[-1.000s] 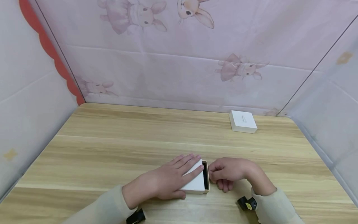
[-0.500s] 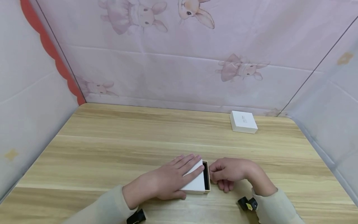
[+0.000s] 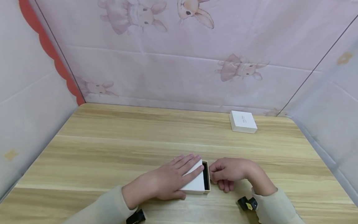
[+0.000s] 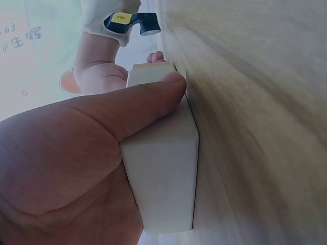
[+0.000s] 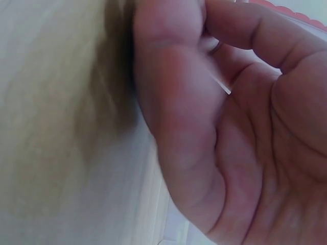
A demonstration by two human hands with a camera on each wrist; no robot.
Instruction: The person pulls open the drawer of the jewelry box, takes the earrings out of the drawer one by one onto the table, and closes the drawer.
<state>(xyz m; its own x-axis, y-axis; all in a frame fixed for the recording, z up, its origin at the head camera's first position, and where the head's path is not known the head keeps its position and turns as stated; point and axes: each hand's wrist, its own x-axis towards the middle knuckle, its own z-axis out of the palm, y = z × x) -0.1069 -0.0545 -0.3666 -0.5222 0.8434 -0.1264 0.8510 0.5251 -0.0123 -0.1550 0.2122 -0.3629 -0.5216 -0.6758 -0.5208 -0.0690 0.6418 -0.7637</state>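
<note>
In the head view a white sliding drawer box lies near the front of the table. Its white sleeve (image 3: 196,182) has a drawer (image 3: 206,177) with tan edges and a black inside showing at the right end. My left hand (image 3: 174,180) lies across the sleeve, fingers spread over the top and tips at its far edge. The thumb presses the near side wall (image 4: 163,158), as the left wrist view shows. My right hand (image 3: 227,172) has its fingers curled, with thumb and index finger pinching at the drawer's right end. Its fingertips leave the right wrist view (image 5: 204,102) at the top.
A second white box (image 3: 243,121) with small print on its lid stands at the back right of the wooden table (image 3: 126,140). Behind the table rises a pink rabbit-print cloth (image 3: 167,81). Black cameras (image 3: 247,203) sit at both wrists.
</note>
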